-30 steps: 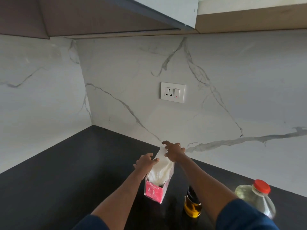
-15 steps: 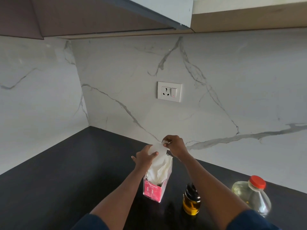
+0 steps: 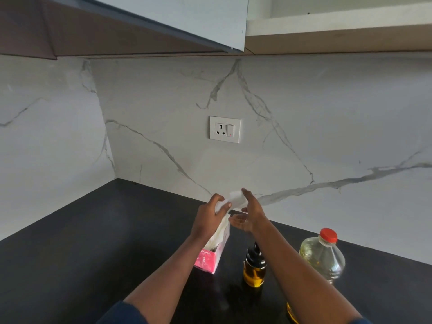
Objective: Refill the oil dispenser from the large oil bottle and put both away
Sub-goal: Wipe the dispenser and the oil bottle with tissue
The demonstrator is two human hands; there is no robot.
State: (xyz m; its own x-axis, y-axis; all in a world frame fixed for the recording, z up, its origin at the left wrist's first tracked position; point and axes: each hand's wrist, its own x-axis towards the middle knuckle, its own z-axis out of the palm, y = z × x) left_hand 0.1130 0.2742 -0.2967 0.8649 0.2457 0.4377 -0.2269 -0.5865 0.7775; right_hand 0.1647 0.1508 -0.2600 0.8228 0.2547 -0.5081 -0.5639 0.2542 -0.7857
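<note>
The oil dispenser (image 3: 254, 270), a small glass bottle with a dark cap and amber oil, stands on the black counter (image 3: 70, 253). Right of it stands the large clear oil bottle (image 3: 323, 256) with a red cap. Both hands are above and behind them, at a pink tissue box (image 3: 210, 259). My left hand (image 3: 209, 217) grips a white tissue (image 3: 235, 199) drawn up out of the box. My right hand (image 3: 250, 213) has its fingers spread, the forefinger against the tissue's far edge. Neither hand touches a bottle.
A white marble wall with a socket plate (image 3: 225, 129) closes off the counter behind and to the left. An open upper cabinet door (image 3: 187, 22) hangs overhead. Something yellow (image 3: 291, 312) shows at the bottom edge, mostly hidden by my right forearm.
The tissue has come further up out of the box. My right hand has gone from pinching it to spread fingers; my left hand has closed on it. The view has tilted slightly.
</note>
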